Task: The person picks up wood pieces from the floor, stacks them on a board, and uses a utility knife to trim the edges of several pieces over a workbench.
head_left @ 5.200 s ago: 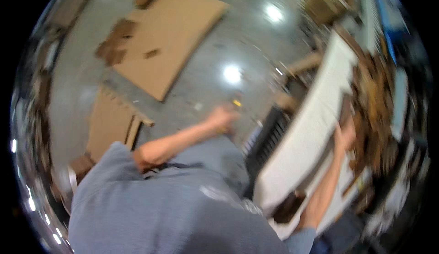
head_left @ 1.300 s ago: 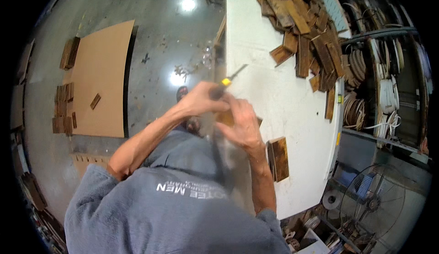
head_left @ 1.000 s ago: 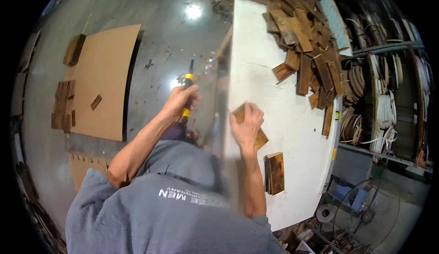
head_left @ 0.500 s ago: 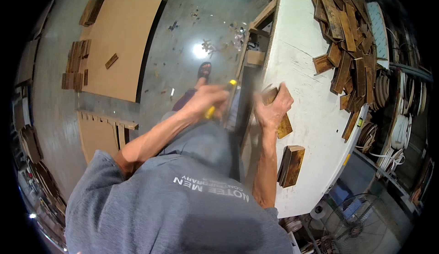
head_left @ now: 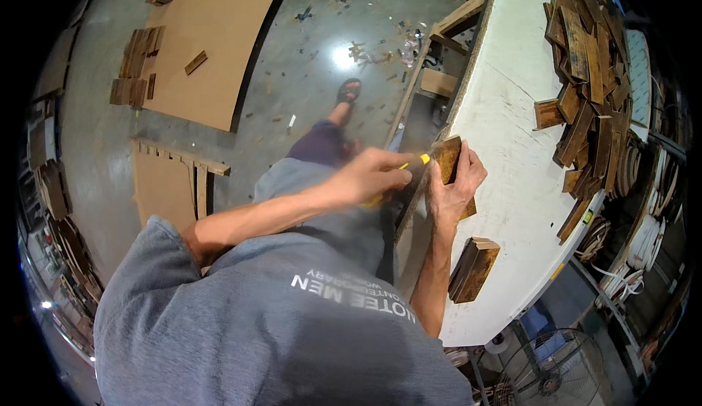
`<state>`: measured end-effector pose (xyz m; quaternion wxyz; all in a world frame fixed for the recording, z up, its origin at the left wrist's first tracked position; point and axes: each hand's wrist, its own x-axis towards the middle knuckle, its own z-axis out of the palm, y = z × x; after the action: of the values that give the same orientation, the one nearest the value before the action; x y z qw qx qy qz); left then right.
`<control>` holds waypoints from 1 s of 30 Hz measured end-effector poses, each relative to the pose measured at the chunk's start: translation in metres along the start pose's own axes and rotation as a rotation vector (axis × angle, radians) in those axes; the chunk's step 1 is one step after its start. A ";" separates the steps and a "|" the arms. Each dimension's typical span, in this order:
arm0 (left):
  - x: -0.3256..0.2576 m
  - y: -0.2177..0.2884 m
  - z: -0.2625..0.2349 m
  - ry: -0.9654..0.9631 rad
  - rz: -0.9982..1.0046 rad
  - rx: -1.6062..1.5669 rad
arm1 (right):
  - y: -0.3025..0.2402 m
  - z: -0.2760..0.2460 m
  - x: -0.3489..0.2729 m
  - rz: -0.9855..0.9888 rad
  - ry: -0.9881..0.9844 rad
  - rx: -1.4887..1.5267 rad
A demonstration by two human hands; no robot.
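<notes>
My left hand (head_left: 376,177) is closed around a yellow-and-black utility knife (head_left: 424,160), its front end at the edge of a short brown wooden board (head_left: 447,156). The blade itself cannot be made out. My right hand (head_left: 458,187) grips that board, holding it tilted up at the near edge of the white worktable (head_left: 504,157). Part of another brown wood piece (head_left: 469,209) shows beneath my right hand. Closer to my body, a small stack of wooden boards (head_left: 474,268) lies on the table beside my right forearm.
A loose heap of brown wooden boards (head_left: 585,92) covers the table's far right. On the left, a large tan sheet (head_left: 219,48) carries stacked wood pieces (head_left: 137,55). Scraps litter the grey floor (head_left: 314,55). A fan (head_left: 548,380) stands at the lower right.
My left hand has moved right, bringing the utility knife to the board's edge. My right hand, blurred before, now steadies the board. The whole view has shifted slightly.
</notes>
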<state>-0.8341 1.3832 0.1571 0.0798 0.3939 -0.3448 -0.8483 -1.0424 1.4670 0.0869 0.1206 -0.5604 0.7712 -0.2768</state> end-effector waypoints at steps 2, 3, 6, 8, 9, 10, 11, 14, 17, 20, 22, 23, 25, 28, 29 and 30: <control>0.000 0.001 0.001 0.008 -0.029 -0.011 | 0.001 0.001 -0.001 0.004 -0.001 -0.004; 0.000 0.001 0.001 0.012 -0.033 -0.023 | 0.002 0.001 0.000 0.004 -0.005 -0.005; 0.004 -0.007 0.001 0.044 -0.029 0.018 | 0.004 0.003 0.000 -0.009 -0.002 -0.010; 0.007 -0.008 0.000 0.057 -0.025 0.046 | 0.005 0.004 0.002 -0.029 0.005 -0.008; 0.008 -0.007 0.000 0.050 -0.028 0.047 | 0.006 0.004 0.003 -0.038 0.009 -0.008; 0.008 -0.006 0.000 0.044 -0.030 0.047 | 0.007 0.003 0.003 -0.047 0.013 -0.009; 0.008 -0.005 0.000 0.044 -0.050 0.026 | 0.007 0.003 0.003 -0.059 0.023 -0.004; 0.010 -0.005 -0.002 0.057 -0.098 -0.033 | 0.009 0.006 0.003 -0.092 0.044 0.014; 0.024 -0.027 -0.018 0.066 -0.221 -0.091 | 0.009 0.009 0.003 -0.098 0.051 -0.002; 0.053 -0.098 -0.049 0.195 -0.524 -0.136 | 0.011 0.008 0.000 -0.064 0.038 -0.054; 0.066 -0.094 -0.052 0.262 -0.317 -0.127 | 0.010 0.008 0.001 -0.082 0.046 -0.055; 0.068 -0.093 -0.055 0.284 -0.225 -0.119 | 0.007 0.010 -0.002 -0.078 0.048 -0.060; 0.079 -0.070 -0.051 0.216 -0.109 -0.034 | 0.003 0.002 0.000 -0.009 -0.011 -0.065; 0.071 -0.033 -0.044 0.154 -0.065 -0.027 | 0.010 0.000 -0.001 -0.050 -0.012 -0.040; 0.065 -0.021 -0.038 0.178 -0.030 -0.032 | 0.011 0.001 0.004 -0.046 0.006 -0.036; 0.055 -0.016 -0.030 0.212 -0.009 -0.046 | 0.010 0.002 0.006 -0.036 0.006 -0.025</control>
<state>-0.8477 1.3572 0.0990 0.1210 0.4810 -0.3130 -0.8100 -1.0513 1.4633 0.0807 0.1061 -0.5750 0.7647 -0.2709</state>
